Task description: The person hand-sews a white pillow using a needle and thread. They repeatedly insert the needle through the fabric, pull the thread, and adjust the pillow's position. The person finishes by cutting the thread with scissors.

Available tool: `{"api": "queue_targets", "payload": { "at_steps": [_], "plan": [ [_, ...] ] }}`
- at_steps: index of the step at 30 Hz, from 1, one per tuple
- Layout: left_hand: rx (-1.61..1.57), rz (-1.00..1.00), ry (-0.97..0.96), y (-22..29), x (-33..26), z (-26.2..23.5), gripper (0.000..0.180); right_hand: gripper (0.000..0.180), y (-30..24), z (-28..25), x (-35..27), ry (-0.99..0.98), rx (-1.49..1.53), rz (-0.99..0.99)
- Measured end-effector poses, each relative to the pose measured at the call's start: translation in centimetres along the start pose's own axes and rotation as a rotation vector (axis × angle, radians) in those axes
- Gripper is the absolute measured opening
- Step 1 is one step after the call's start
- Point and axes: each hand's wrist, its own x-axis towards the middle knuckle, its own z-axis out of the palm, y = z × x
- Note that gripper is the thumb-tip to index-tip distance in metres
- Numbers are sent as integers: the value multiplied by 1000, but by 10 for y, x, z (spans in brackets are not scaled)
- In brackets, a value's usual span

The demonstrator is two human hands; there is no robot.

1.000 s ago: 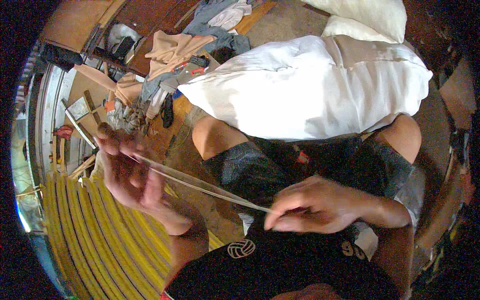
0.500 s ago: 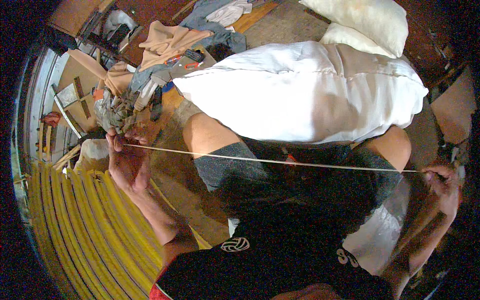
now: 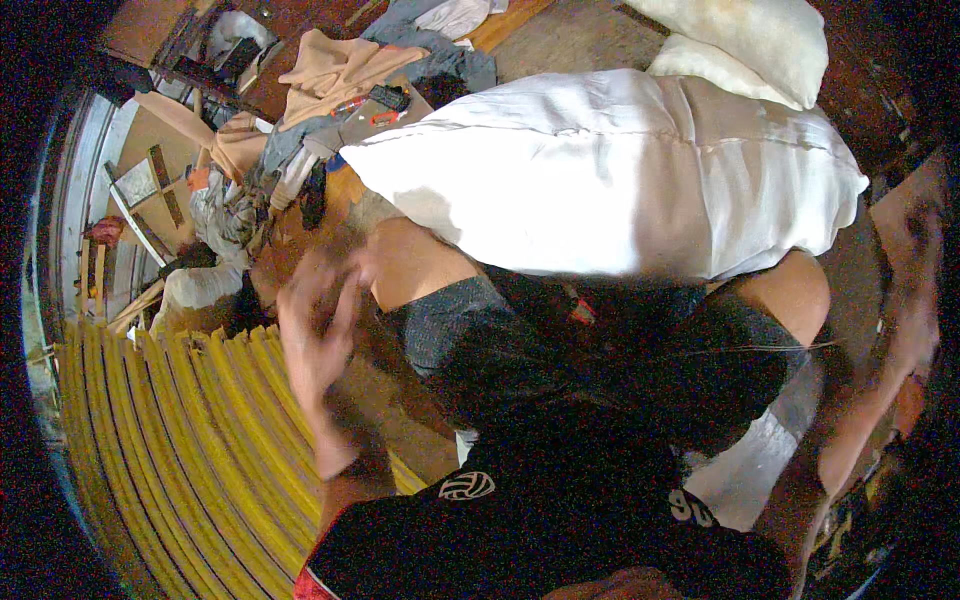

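Blurred left hand [image 3: 318, 330], faint thread [image 3: 760, 349], right hand [image 3: 915, 330] dim at edge

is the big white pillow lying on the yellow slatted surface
No, the white pillow rests across the person's knees, while the yellow slats lie apart at lower left, beside the left hand.

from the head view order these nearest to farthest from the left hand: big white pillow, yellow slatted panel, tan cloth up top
From the left hand:
1. yellow slatted panel, just below and to its left
2. big white pillow, to the right, across the lap
3. tan cloth, far up at the top
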Motion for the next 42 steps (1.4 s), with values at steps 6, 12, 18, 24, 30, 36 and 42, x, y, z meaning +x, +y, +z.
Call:
{"api": "queue_targets", "payload": {
  "at_steps": [6,12,18,24,30,36,42],
  "plan": [
    [-21,518,-53,51,136,79,18,41,-133,137,46,-367,1028,582],
    [123,530,-103,46,130,113,16,26,-163,191,15,-570,1512,867],
    [-3,468,-49,55,125,106,13,27,-161,198,5,-561,1450,773],
    [-72,413,-62,58,125,107,13,27,-165,195,8,-516,1360,689],
    [-86,420,-56,56,122,108,14,32,-173,191,6,-519,1338,758],
    [-102,456,-27,58,123,108,12,32,-176,197,2,-462,1349,752],
    [-115,429,-38,57,122,108,12,33,-178,199,-1,-436,1335,699]
  ]
}}
